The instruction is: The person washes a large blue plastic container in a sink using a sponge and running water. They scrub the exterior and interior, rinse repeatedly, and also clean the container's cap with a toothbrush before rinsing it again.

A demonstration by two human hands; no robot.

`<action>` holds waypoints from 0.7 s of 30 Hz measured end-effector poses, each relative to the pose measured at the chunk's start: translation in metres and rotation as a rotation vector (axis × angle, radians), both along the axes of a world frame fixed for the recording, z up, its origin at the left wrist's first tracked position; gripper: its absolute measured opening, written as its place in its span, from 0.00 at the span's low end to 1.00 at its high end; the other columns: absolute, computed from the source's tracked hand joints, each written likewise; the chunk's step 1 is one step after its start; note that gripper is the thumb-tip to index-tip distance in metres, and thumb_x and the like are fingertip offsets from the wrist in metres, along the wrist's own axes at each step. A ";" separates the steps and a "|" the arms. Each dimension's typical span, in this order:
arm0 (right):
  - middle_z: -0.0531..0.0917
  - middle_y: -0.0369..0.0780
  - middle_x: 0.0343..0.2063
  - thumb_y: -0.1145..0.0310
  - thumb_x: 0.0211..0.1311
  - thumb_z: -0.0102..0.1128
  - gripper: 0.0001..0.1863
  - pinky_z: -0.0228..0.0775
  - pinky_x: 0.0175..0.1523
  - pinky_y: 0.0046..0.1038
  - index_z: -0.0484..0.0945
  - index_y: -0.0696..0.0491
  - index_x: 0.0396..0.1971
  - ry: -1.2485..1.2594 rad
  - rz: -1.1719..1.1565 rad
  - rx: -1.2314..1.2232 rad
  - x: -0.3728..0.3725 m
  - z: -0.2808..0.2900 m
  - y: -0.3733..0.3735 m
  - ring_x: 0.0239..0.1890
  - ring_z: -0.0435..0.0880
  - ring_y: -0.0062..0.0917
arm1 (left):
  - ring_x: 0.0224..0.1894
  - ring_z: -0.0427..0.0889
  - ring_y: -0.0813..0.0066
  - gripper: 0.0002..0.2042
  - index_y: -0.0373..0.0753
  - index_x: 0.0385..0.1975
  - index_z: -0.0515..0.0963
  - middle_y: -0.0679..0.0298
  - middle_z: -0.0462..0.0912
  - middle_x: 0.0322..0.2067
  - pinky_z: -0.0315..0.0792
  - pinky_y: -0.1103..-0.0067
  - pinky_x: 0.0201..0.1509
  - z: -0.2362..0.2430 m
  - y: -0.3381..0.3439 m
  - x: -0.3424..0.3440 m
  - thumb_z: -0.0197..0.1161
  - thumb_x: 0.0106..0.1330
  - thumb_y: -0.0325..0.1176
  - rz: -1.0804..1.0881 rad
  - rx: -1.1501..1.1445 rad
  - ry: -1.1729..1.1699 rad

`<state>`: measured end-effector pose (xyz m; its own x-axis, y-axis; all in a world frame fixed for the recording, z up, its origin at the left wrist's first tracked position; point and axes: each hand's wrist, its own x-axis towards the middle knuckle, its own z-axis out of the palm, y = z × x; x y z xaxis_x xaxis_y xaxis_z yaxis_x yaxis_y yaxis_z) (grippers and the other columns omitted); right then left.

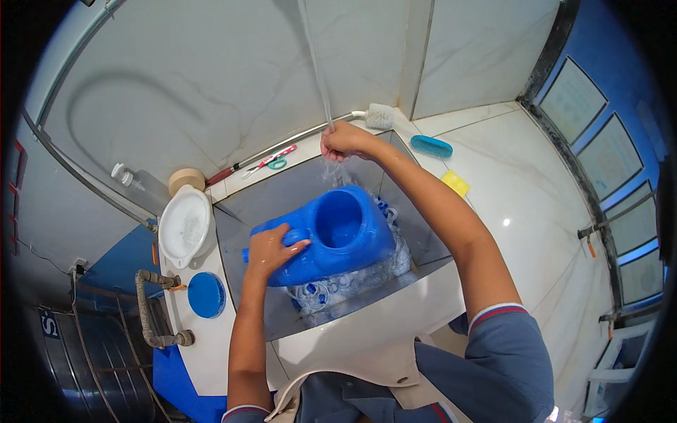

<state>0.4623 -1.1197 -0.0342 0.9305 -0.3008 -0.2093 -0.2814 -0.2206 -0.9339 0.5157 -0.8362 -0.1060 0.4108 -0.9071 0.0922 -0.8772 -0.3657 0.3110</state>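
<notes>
A large blue plastic jug (pixel 296 247) with a wide round mouth lies tilted over a grey tiled sink (pixel 243 190). My left hand (pixel 273 250) is closed round its handle, with the thumb lying on top. Above the far side of the sink, my right hand (pixel 343 141) is curled in a thin stream of water (pixel 316 56), which splashes off the fingers beside the jug's mouth. Nothing shows between those fingers. Under the jug, partly hidden by it, a heap of clear plastic pieces with blue parts (pixel 317 296) lies in the sink.
On the left ledge sit a white basin (pixel 185 227) and a round blue lid (pixel 206 295). A long-handled brush (pixel 379 115), scissors (pixel 276 163) and a red-and-white tool (pixel 278 156) rest along the back ledge. A blue brush (pixel 431 146) and yellow sponge (pixel 455 183) lie at right.
</notes>
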 end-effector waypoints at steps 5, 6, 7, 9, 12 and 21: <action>0.79 0.44 0.20 0.73 0.55 0.42 0.12 0.76 0.28 0.24 0.76 0.62 0.23 0.051 0.018 -0.035 0.003 -0.010 0.002 0.22 0.81 0.27 | 0.25 0.80 0.56 0.25 0.37 0.29 0.79 0.53 0.80 0.21 0.71 0.69 0.30 -0.036 0.037 0.022 0.63 0.49 0.57 0.395 -0.148 0.172; 0.79 0.45 0.20 0.73 0.56 0.42 0.12 0.77 0.30 0.25 0.76 0.63 0.24 0.068 -0.006 -0.005 0.002 -0.012 0.004 0.23 0.81 0.28 | 0.25 0.79 0.55 0.25 0.35 0.29 0.78 0.52 0.79 0.21 0.70 0.69 0.30 -0.039 0.039 0.027 0.62 0.51 0.57 0.446 -0.140 0.260; 0.79 0.45 0.21 0.73 0.56 0.42 0.13 0.78 0.31 0.26 0.76 0.64 0.25 0.079 -0.022 0.027 0.002 -0.011 0.007 0.24 0.82 0.29 | 0.25 0.79 0.55 0.25 0.35 0.29 0.78 0.52 0.79 0.21 0.70 0.69 0.30 -0.043 0.043 0.033 0.62 0.51 0.57 0.448 -0.137 0.254; 0.80 0.46 0.22 0.74 0.56 0.43 0.12 0.79 0.33 0.27 0.76 0.64 0.26 0.077 -0.024 0.035 0.002 -0.014 0.006 0.25 0.82 0.29 | 0.26 0.79 0.55 0.26 0.35 0.30 0.78 0.52 0.79 0.22 0.69 0.68 0.31 -0.055 0.046 0.045 0.60 0.53 0.57 0.545 -0.188 0.256; 0.80 0.48 0.25 0.75 0.56 0.43 0.11 0.79 0.35 0.27 0.76 0.65 0.28 0.065 -0.033 0.096 0.000 -0.014 0.002 0.26 0.82 0.30 | 0.26 0.79 0.53 0.26 0.33 0.32 0.77 0.51 0.79 0.21 0.69 0.67 0.31 -0.049 0.031 0.046 0.57 0.56 0.57 0.547 -0.176 0.216; 0.79 0.48 0.27 0.77 0.55 0.43 0.10 0.79 0.37 0.28 0.74 0.66 0.30 0.010 -0.037 0.356 0.005 0.008 0.003 0.28 0.82 0.30 | 0.25 0.79 0.67 0.25 0.28 0.34 0.75 0.54 0.79 0.21 0.70 0.72 0.32 0.001 -0.068 0.046 0.56 0.59 0.51 0.174 0.011 0.611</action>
